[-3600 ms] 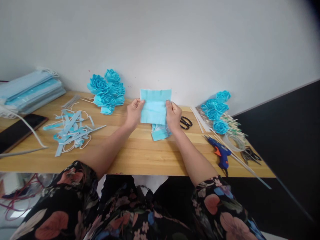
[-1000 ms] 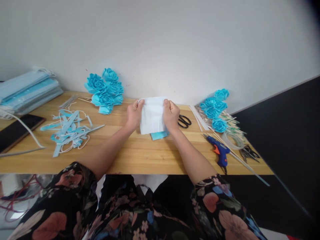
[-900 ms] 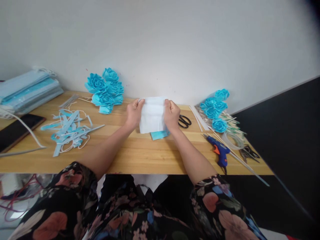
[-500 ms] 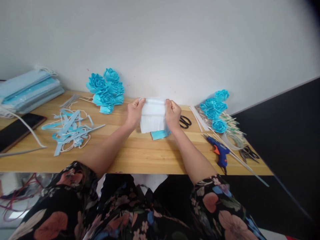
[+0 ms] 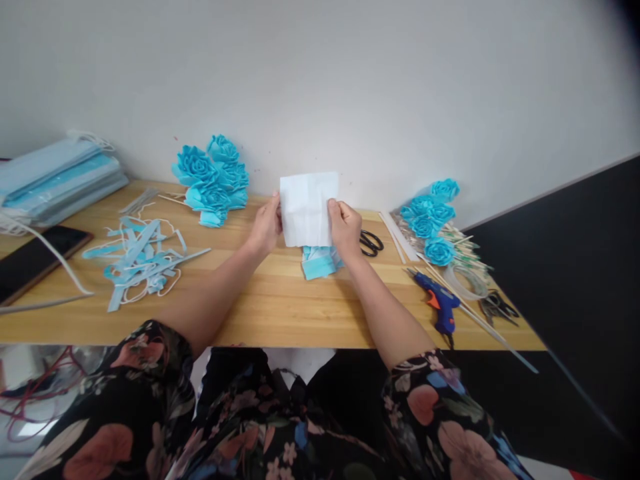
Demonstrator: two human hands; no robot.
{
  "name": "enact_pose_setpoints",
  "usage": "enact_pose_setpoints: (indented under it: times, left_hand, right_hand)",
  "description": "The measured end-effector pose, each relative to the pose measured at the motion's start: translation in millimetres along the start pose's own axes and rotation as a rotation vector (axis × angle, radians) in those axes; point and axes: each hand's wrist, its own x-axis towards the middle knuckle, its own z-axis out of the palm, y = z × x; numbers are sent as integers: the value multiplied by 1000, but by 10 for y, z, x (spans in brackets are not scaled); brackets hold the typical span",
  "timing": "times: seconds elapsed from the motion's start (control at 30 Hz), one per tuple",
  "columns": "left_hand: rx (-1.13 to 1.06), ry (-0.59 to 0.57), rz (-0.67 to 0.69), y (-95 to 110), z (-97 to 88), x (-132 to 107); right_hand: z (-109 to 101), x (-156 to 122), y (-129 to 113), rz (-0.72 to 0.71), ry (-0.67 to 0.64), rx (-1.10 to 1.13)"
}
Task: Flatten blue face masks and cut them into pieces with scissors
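Note:
A white rectangular sheet of thin fabric (image 5: 309, 213), with faint creases across it, is held up above the table between both hands. At its right edge, my right hand (image 5: 346, 228) pinches it with the thumb in front. My left hand (image 5: 267, 225) is closed at the left edge, its fingers partly hidden behind the sheet. Under the sheet lie folded light-blue fabric pieces (image 5: 320, 264), partly covered. Black-handled scissors (image 5: 371, 244) rest just right of my right hand, which hides their blades.
Blue fabric roses (image 5: 213, 177) stand back left; more roses (image 5: 427, 213) lie right beside sticks. Cut strips and loops (image 5: 143, 257), a phone (image 5: 43, 260) and stacked face masks (image 5: 60, 180) are left. A blue glue gun (image 5: 440, 300), clear tape (image 5: 465, 283) and pliers (image 5: 497, 308) lie right.
The white sheet has been raised and tilted up, showing more of the blue pieces below. My left hand has shifted from the top corner down the left edge, its fingers now behind.

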Motion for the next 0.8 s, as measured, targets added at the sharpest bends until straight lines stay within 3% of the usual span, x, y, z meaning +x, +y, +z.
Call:
enact_pose_setpoints:
  times: [0.07, 0.17, 0.43, 0.63, 0.8]
  left_hand:
    - [-47, -47, -80, -27, 23, -29]
    - [-29, -60, -91, -75, 43, -78]
    - [426, 199, 266, -78, -2, -105]
    - [446, 180, 271, 39, 53, -129]
    - [417, 213, 310, 73, 55, -130]
  right_hand:
    - [-6, 16, 28, -2, 40, -11]
    - [-9, 23, 55, -8, 60, -9]
    - [54, -39, 54, -26, 72, -47]
    - [20, -15, 16, -36, 96, -53]
    - [9, 1, 65, 6, 9, 89]
